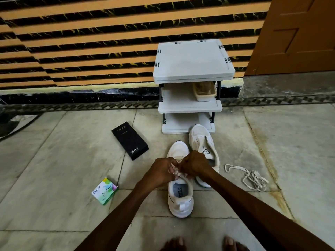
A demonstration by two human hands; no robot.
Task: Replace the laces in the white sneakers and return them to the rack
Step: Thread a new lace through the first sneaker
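Grip state: both hands meet at centre frame. The left hand (162,172) and right hand (194,165) have curled fingers and pinch a pale lace (179,174) over the tongue area of the near sneaker (180,198). This sneaker stands on the floor (54,169) at lower centre, toe pointing away. The second sneaker (203,140) lies just beside it, up and to the right, its toe near the base of the rack (192,69). A loose lace (253,176) lies tangled on the floor at right, apart from both shoes.

Probable faults:
- Nothing braces the near sneaker, so a hard pull may drag or tip it.
- Unequal tension may leave the lace ends uneven.
- The hands hide the eyelets, so a skipped eyelet may go unnoticed.

Legible markings: the black box (129,140) reads "vivo" and "120W". The small green-and-white box (104,191) reads "Odonil". Print on the tongue label and insole is too small to read.
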